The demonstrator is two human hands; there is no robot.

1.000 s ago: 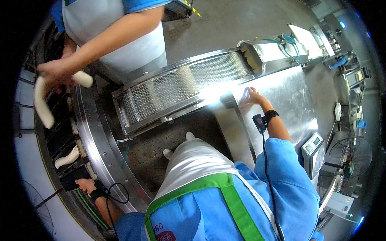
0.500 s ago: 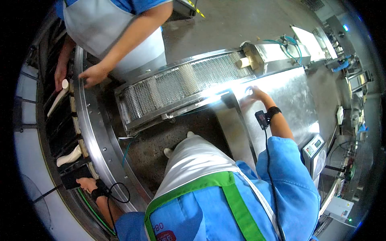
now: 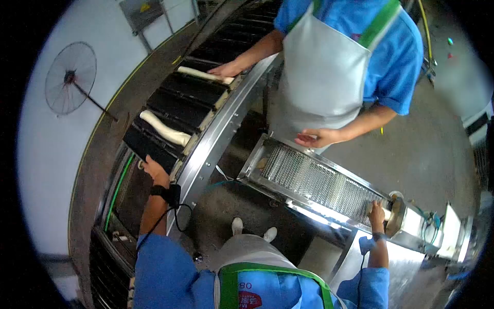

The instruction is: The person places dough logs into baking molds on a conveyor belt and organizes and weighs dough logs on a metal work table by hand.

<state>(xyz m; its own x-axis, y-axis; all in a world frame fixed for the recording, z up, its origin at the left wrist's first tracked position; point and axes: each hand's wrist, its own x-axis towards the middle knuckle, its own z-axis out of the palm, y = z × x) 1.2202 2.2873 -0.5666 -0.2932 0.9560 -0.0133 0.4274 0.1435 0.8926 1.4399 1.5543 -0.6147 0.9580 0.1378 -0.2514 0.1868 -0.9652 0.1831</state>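
My left hand is at the lower edge of a black tray on the conveyor, its fingers closed on that edge. On the neighbouring tray lies a thick, pale dough strip. Out to the right, my right hand is closed around a pale piece of dough at the outlet of a metal machine. The fingers partly cover this piece. Beneath that hand runs a mesh belt. Both wrists wear black straps with cables.
Across from me a co-worker's hand touches another dough strip; their other hand is open above the mesh belt. A metal rail edges the tray conveyor. A steel table stands at right, a fan at far left.
My view has turned left. My right hand has moved from the steel table to the machine outlet and closed on dough. My left hand remains at the tray edge. The co-worker's nearer hand has opened.
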